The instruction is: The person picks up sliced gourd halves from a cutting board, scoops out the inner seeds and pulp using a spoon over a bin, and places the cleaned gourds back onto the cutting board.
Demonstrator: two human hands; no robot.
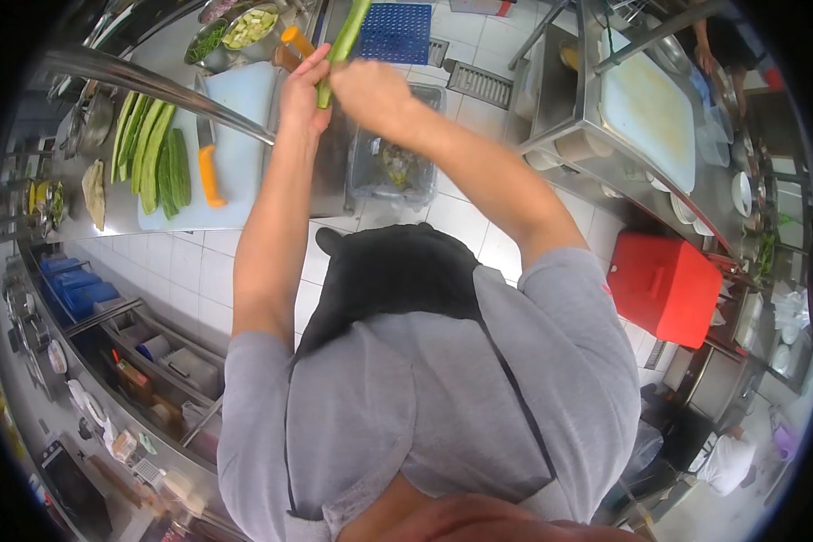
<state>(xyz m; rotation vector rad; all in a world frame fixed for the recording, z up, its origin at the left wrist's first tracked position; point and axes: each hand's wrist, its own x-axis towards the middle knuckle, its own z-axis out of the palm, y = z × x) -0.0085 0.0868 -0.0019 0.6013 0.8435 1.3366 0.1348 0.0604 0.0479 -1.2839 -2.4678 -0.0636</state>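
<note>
A long pale-green halved vegetable (pixel 345 41) slants up from between my hands at the top centre. My left hand (pixel 303 98) holds its lower end against the palm and fingers. Motion blurs my right hand (pixel 369 92), which is closed beside the vegetable; what it grips is hidden. Just above my left hand is an orange handle (pixel 296 39). Several long green vegetable pieces (pixel 158 154) lie side by side on a light-blue cutting board (pixel 244 117). An orange-handled knife (pixel 210 167) rests on that board, to their right.
Below my hands stands a grey plastic bin (pixel 396 172) with scraps. Metal bowls of chopped vegetables (pixel 249 29) sit at the counter's back. A steel rail (pixel 172 88) crosses the left counter. To the right are another board (pixel 646 108), a red container (pixel 667 287) and another person's hand (pixel 705 60).
</note>
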